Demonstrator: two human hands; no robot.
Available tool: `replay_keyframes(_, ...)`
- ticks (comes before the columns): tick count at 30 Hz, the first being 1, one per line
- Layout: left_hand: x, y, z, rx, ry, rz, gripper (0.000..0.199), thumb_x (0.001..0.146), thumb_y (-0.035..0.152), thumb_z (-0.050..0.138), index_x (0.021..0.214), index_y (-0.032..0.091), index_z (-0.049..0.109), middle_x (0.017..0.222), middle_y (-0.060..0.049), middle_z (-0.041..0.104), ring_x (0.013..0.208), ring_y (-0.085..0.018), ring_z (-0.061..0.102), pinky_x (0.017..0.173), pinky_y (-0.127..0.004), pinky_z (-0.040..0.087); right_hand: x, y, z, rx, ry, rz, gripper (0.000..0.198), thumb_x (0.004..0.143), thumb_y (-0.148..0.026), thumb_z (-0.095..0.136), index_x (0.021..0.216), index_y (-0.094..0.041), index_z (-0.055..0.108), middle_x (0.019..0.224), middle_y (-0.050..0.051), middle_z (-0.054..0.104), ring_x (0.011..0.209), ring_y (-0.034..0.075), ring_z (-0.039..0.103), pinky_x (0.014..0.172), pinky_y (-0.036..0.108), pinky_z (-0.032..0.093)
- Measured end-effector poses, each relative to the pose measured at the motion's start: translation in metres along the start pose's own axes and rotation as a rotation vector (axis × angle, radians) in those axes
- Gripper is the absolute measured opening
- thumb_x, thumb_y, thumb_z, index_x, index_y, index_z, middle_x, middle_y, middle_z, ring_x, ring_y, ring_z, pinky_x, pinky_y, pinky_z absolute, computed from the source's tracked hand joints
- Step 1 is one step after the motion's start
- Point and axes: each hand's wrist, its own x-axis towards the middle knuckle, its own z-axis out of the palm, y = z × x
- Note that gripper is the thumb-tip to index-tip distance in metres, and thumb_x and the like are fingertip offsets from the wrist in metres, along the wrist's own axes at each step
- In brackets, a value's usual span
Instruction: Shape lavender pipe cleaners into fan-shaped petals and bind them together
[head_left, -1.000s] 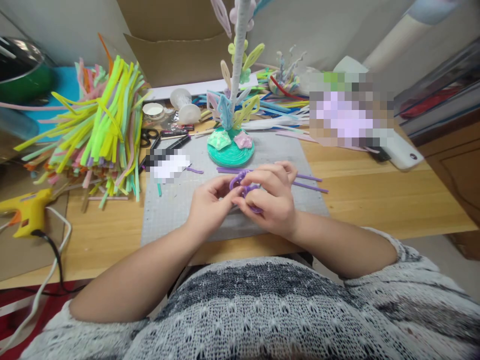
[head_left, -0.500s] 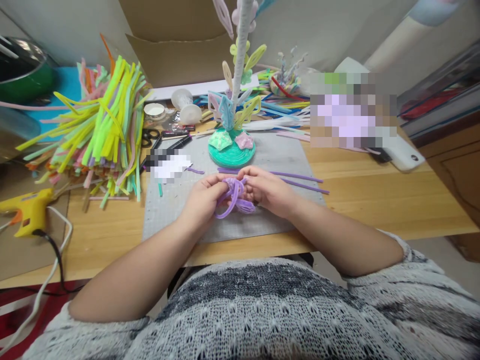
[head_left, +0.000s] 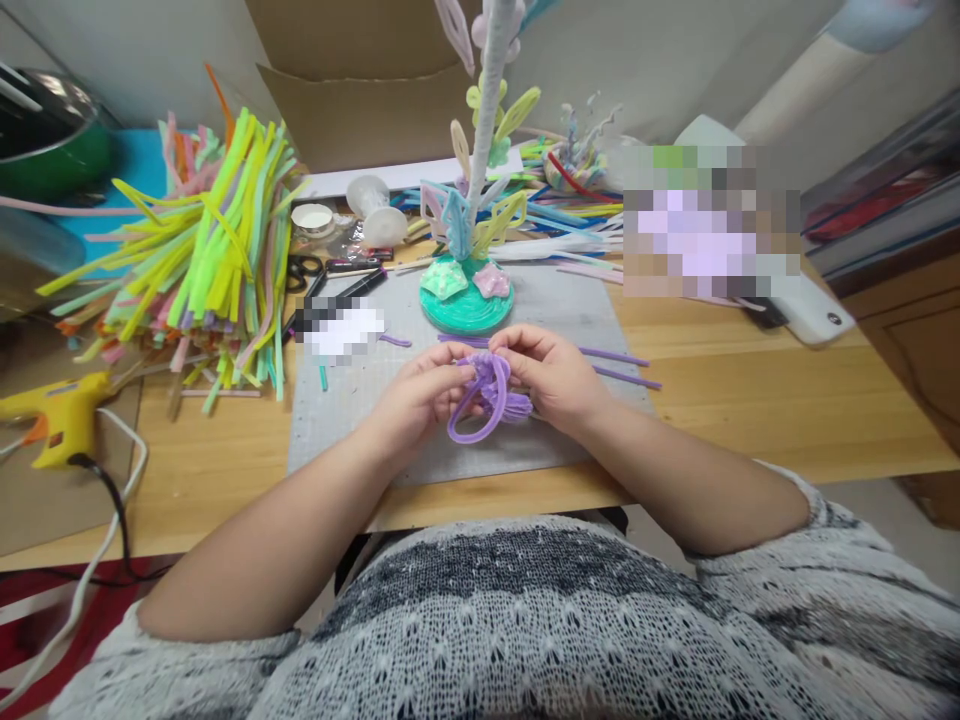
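Both hands hold a bundle of looped purple pipe cleaners (head_left: 480, 428) above the grey cutting mat (head_left: 360, 420). My left hand (head_left: 420, 395) pinches its left side between thumb and fingers. On the other side my right hand (head_left: 551, 380) grips the top right with its fingertips. One large loop hangs toward me, and a tighter folded cluster sticks out to the right beneath it. Loose straight purple pipe cleaners (head_left: 626, 378) lie on the mat just behind my hands. Fingers hide part of the bundle's middle.
Behind the mat's centre stands a white-stemmed pipe cleaner flower piece on a green round base (head_left: 465, 312). A heap of coloured pipe cleaners (head_left: 217, 240) is at left, with a yellow glue gun (head_left: 64, 415) in front. Scissors (head_left: 304, 270) and black markers (head_left: 352, 295) lie between.
Both hands and the purple bundle have shifted slightly right. The large loop has swung rounder and lower, and my right fingers now sit closer to the bundle's top.
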Motion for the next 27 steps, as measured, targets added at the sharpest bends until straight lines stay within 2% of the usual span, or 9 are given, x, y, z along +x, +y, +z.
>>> replay_keyframes(2,0.0,0.0,-0.001,0.01,-0.034,-0.008,0.022,0.07,0.024,0.074,0.086,0.012,0.065,0.072,-0.002,0.069,0.057,-0.009,0.062,0.057,-0.02,0.052,0.001,0.001,-0.001,-0.006,-0.001,0.048,0.029,0.071,-0.039,0.079,0.081,-0.017,0.063,0.066,-0.005,0.059,0.052,0.005,0.047,0.05,0.019,0.038)
replay_keyframes(6,0.002,-0.001,-0.003,0.01,-0.016,-0.035,0.025,0.067,0.027,0.079,0.084,0.012,0.07,0.069,-0.002,0.07,0.054,-0.008,0.06,0.056,-0.019,0.048,0.003,0.0,-0.001,0.04,0.003,0.149,0.034,0.069,-0.041,0.08,0.076,-0.016,0.059,0.06,-0.005,0.056,0.048,0.004,0.045,0.044,0.017,0.034)
replay_keyframes(10,0.002,0.002,-0.002,0.012,-0.013,0.041,0.024,0.069,0.032,0.078,0.083,0.013,0.073,0.067,-0.003,0.07,0.054,-0.009,0.059,0.054,-0.02,0.047,0.008,-0.007,-0.008,0.139,0.054,0.219,0.037,0.066,-0.037,0.081,0.074,-0.018,0.051,0.056,-0.006,0.053,0.04,0.003,0.039,0.034,0.014,0.02)
replay_keyframes(13,0.0,0.006,-0.001,0.032,-0.01,0.094,0.023,0.068,0.033,0.079,0.079,0.013,0.072,0.065,-0.002,0.069,0.054,-0.009,0.059,0.053,-0.02,0.046,0.015,-0.013,-0.018,0.158,0.182,0.199,0.033,0.069,-0.029,0.079,0.074,-0.019,0.048,0.062,-0.005,0.057,0.039,0.003,0.039,0.031,0.013,0.016)
replay_keyframes(17,-0.002,0.006,-0.002,0.076,-0.021,0.122,0.025,0.067,0.035,0.08,0.076,0.014,0.071,0.065,-0.003,0.069,0.053,-0.009,0.059,0.051,-0.02,0.046,0.024,-0.017,-0.029,0.229,0.407,0.108,0.026,0.078,-0.022,0.069,0.072,-0.02,0.044,0.061,-0.005,0.054,0.044,0.004,0.043,0.033,0.012,0.023)
replay_keyframes(19,-0.002,0.005,-0.002,0.071,-0.034,0.116,0.025,0.068,0.036,0.08,0.077,0.014,0.072,0.064,-0.002,0.068,0.052,-0.009,0.058,0.05,-0.019,0.046,0.025,-0.018,-0.029,0.275,0.463,0.062,0.024,0.079,-0.021,0.067,0.072,-0.02,0.044,0.063,-0.005,0.054,0.047,0.004,0.045,0.034,0.012,0.026)
replay_keyframes(22,-0.002,0.003,-0.001,0.055,-0.032,0.109,0.025,0.068,0.035,0.079,0.077,0.014,0.072,0.065,-0.002,0.069,0.051,-0.008,0.057,0.047,-0.018,0.045,0.019,-0.018,-0.02,0.331,0.357,0.08,0.024,0.075,-0.028,0.073,0.079,-0.02,0.051,0.069,-0.005,0.056,0.052,0.005,0.048,0.037,0.013,0.029)
replay_keyframes(25,-0.002,0.004,0.001,0.055,-0.026,0.117,0.025,0.069,0.035,0.079,0.077,0.013,0.072,0.067,-0.003,0.07,0.052,-0.008,0.058,0.047,-0.017,0.045,0.007,-0.017,-0.007,0.287,0.06,0.177,0.031,0.07,-0.032,0.078,0.092,-0.02,0.06,0.077,-0.003,0.062,0.059,0.006,0.054,0.044,0.015,0.039)
replay_keyframes(27,-0.003,0.004,0.002,0.065,-0.022,0.114,0.025,0.069,0.035,0.078,0.079,0.013,0.072,0.067,-0.003,0.069,0.053,-0.009,0.059,0.048,-0.018,0.046,0.0,-0.015,0.0,0.199,-0.077,0.202,0.032,0.068,-0.033,0.081,0.09,-0.018,0.063,0.077,-0.001,0.064,0.064,0.009,0.059,0.054,0.02,0.048)
